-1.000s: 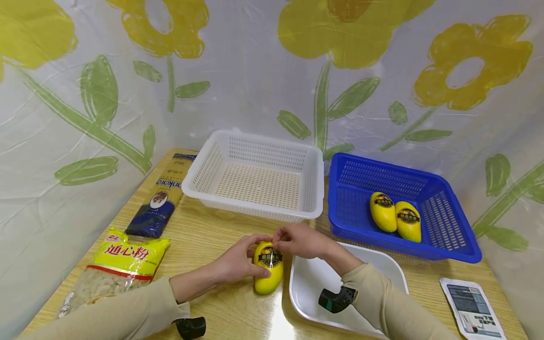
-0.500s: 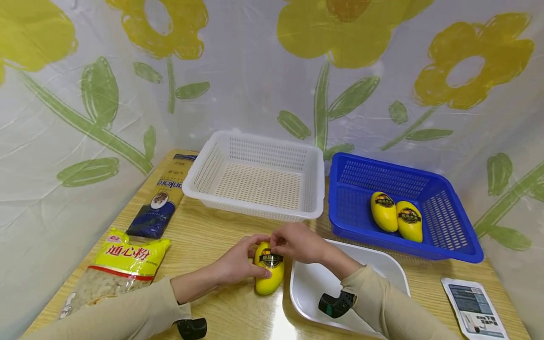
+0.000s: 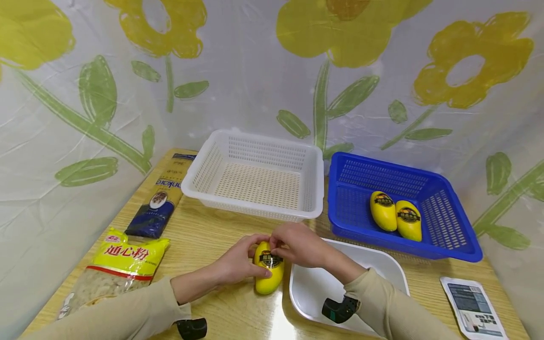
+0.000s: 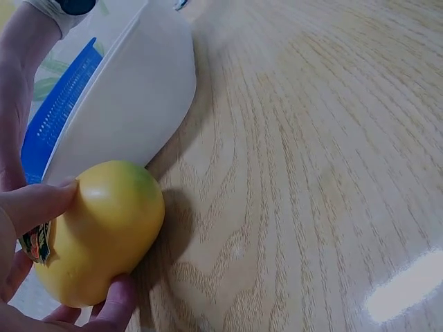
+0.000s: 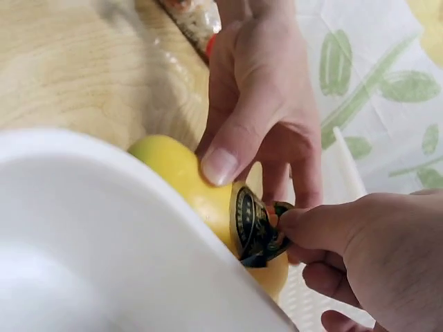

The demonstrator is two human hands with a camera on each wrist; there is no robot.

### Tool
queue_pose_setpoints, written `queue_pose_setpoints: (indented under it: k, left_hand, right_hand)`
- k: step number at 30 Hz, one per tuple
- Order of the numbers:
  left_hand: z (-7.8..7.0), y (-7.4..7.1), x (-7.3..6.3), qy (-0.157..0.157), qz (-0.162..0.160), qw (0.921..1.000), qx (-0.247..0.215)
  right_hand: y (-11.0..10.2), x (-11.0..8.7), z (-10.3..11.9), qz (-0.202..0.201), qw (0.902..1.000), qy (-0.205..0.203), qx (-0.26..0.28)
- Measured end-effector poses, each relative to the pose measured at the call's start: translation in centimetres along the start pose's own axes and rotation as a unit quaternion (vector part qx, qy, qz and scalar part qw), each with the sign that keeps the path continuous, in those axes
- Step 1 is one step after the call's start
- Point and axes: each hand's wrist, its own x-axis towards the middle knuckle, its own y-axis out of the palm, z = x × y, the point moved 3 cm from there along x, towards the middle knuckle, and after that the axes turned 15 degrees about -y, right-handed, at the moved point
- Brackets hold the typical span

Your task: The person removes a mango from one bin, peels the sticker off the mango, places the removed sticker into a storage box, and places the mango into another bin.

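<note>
A yellow mango point(image 3: 268, 284) lies on the wooden table, a dark printed label point(image 5: 250, 220) wrapped across its middle. My left hand point(image 3: 239, 261) grips the fruit from the left side, thumb on top and fingers round the far side. From the right, my right hand point(image 3: 301, 245) pinches the label's end between thumb and forefinger; in the right wrist view that end stands up in a crumpled fold off the skin. The left wrist view shows the mango's bare rounded end point(image 4: 114, 218), greenish at the tip. Two more labelled mangoes point(image 3: 384, 215) lie together in the blue basket point(image 3: 456, 250).
A white tray point(image 3: 310, 302) sits right of the mango, under my right forearm. Behind is a white basket point(image 3: 255, 210). On the left lie a blue-and-gold pasta packet point(image 3: 155, 208) and a yellow-topped macaroni bag point(image 3: 123, 264). A flat white pouch point(image 3: 473, 307) is at far right.
My right hand has turned slightly and shifted a little left over the label, its wrist edging right. The left hand and the mango have stayed in place.
</note>
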Motion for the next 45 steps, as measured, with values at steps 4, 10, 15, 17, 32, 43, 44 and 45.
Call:
queue_pose_setpoints:
  k: [4,10,15,17,32,43,44,45]
  left_hand:
    - [-0.1,-0.1,0.1,0.004,-0.009,0.9998,0.016]
    - [-0.5,-0.3,0.0,0.008,-0.029,0.9988,0.039]
    - [-0.6,0.0,-0.2,-0.008,-0.027,0.9988,0.04]
    - [-0.5,-0.1,-0.1,-0.014,-0.032,0.9983,0.047]
    - [-0.6,0.2,-0.2,0.01,-0.044,0.9965,0.07]
    - [-0.7,0.3,-0.2,-0.001,-0.045,0.996,0.077]
    - [-0.7,0.3,-0.2,-0.001,-0.045,0.996,0.078]
    - [-0.7,0.3,-0.2,0.0,-0.045,0.9959,0.079]
  right_hand:
    - [-1.3,0.1,1.2,0.002,0.9994,-0.021,0.028]
    - [-4.5,0.0,1.9,-0.021,0.9916,0.019,0.127]
    - [-5.1,-1.8,1.5,-0.037,0.9802,0.08,0.177]
    - [-5.0,-2.5,1.2,-0.051,0.975,0.098,0.193]
    - [-4.5,-7.9,0.5,-0.083,0.9496,0.191,0.235]
    - [-2.4,-12.0,-0.7,-0.007,0.9546,0.206,0.215]
    - [-2.1,-12.2,-0.9,-0.003,0.9545,0.205,0.217]
    - [-1.8,-12.3,-1.0,-0.001,0.955,0.203,0.216]
